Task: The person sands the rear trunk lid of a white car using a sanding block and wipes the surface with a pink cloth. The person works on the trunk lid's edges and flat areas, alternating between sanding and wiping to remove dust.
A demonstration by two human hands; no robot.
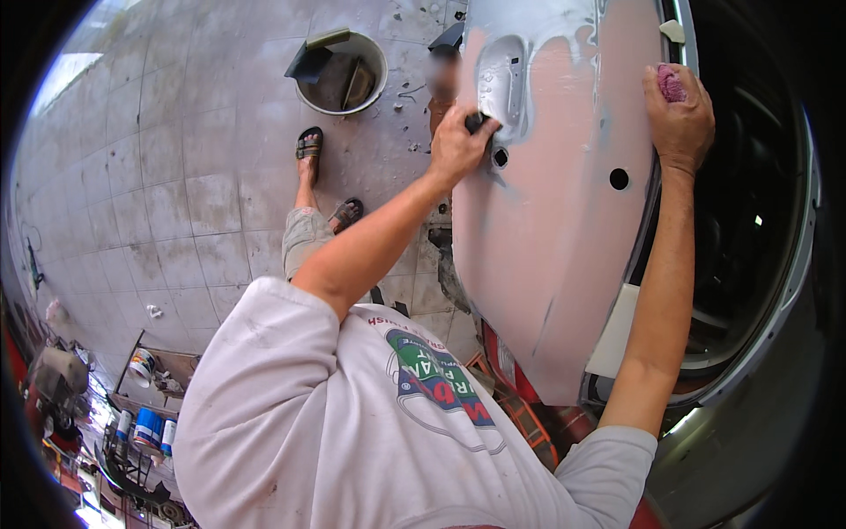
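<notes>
A car door (564,238) with pinkish filler or primer over its skin stretches along the right of the view. Its upper part is wet, with milky runs around the bare silver handle recess (507,84). At the lower edge of that recess, my left hand (463,145) grips a small black piece (477,122) against the panel; its kind is hard to make out. My right hand (680,123) is closed around a pink sponge-like pad (671,85) at the door's window edge. A round dark hole (619,179) shows in the panel between my arms.
A round bucket (381,84) with a dark sheet and a tan block stands on the tiled floor (167,176). Sandalled feet (308,145) are below it. Cans (148,428) and workshop clutter lie at lower left. The dark car interior (749,176) opens at right.
</notes>
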